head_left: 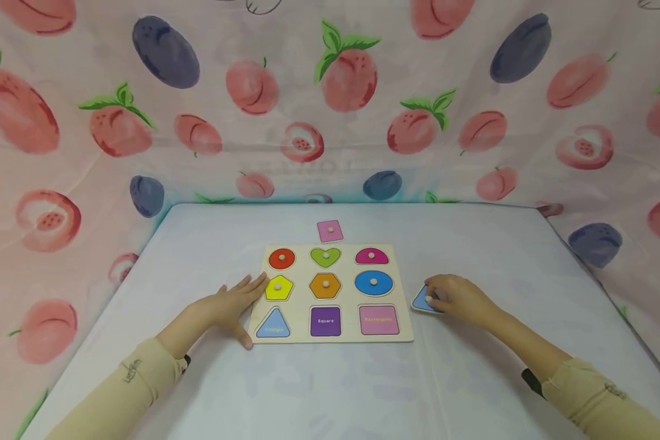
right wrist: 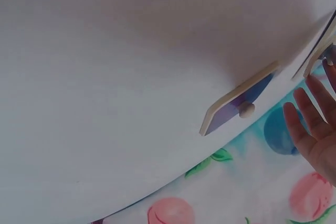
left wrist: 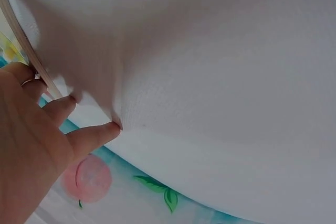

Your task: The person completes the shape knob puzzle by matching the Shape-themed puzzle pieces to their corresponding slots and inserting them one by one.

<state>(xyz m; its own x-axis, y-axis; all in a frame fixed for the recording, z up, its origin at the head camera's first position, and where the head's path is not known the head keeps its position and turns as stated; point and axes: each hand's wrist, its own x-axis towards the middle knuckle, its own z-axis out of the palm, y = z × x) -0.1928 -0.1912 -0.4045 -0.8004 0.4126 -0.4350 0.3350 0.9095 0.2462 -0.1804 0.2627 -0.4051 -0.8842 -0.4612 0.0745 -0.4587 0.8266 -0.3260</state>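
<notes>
My right hand (head_left: 459, 300) pinches the small knob of a blue triangle puzzle piece (head_left: 421, 298), just right of the wooden shape board (head_left: 297, 308). The fingers partly cover this piece. Spread out, my left hand (head_left: 222, 308) rests against the board's left edge, with its fingertips near the yellow pentagon (head_left: 283, 288) and the thumb at the lower corner. In the left wrist view the fingers (left wrist: 86, 139) lie straight along the board's edge. A flat bluish-purple knobbed piece (right wrist: 223, 115) appears in the right wrist view; its shape is unclear.
Behind the board lies a pink rectangle piece (head_left: 330, 236). Knobbed shapes fill the board's upper two rows. The front row shows bare triangle, square (head_left: 326, 330) and rectangle (head_left: 379, 329) recesses. A fruit-print curtain (head_left: 209, 165) stands behind the white table (head_left: 330, 391).
</notes>
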